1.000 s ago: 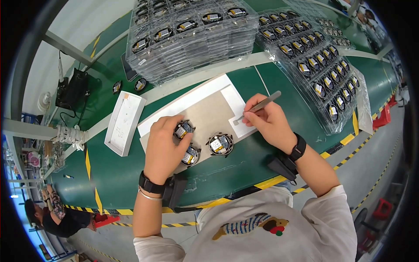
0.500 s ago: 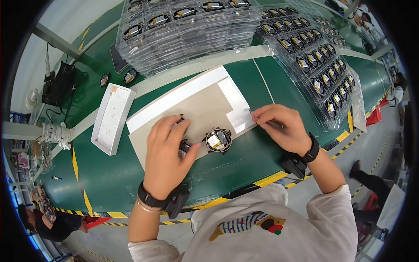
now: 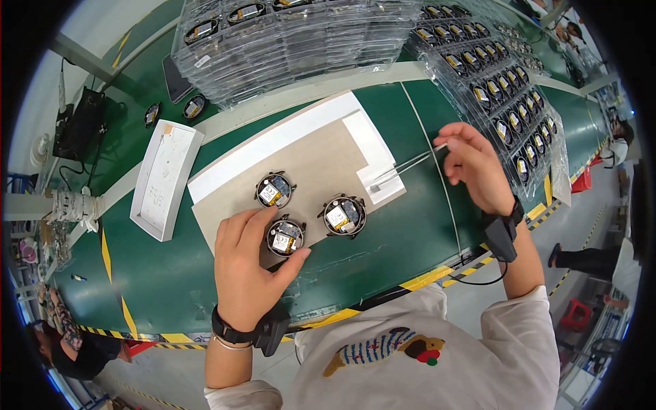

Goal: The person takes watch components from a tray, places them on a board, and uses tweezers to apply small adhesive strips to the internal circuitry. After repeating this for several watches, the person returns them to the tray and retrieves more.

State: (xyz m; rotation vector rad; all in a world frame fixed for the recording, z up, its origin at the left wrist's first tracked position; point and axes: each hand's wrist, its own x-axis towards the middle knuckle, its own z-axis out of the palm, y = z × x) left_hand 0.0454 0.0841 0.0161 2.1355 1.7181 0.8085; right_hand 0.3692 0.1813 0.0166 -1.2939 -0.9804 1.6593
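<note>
Three open round watch cases with circuit boards and pale-labelled batteries lie together: an upper one (image 3: 275, 190), a right one (image 3: 343, 216) and a lower-left one (image 3: 285, 237). My left hand (image 3: 247, 268) curls round the lower-left case, thumb at its near right side and fingers at its left, partly covering its rim. Raised to the right, my right hand (image 3: 477, 169) pinches a pair of thin metal tweezers (image 3: 407, 167). Their tips reach left over the white area of a grey-brown work mat (image 3: 316, 162).
A shallow white box (image 3: 166, 181) stands left of the mat. Behind are stacked clear trays (image 3: 294, 58) of watch cases, with more filled trays (image 3: 509, 109) at the right. Two loose cases (image 3: 195, 106) and a dark flat device (image 3: 176, 80) lie back left. Striped tape (image 3: 427, 279) marks the near edge.
My left hand has drawn back nearer me, uncovering the upper case, and now surrounds the lower-left one. My right hand has moved up and right, with the tweezers now plainly visible.
</note>
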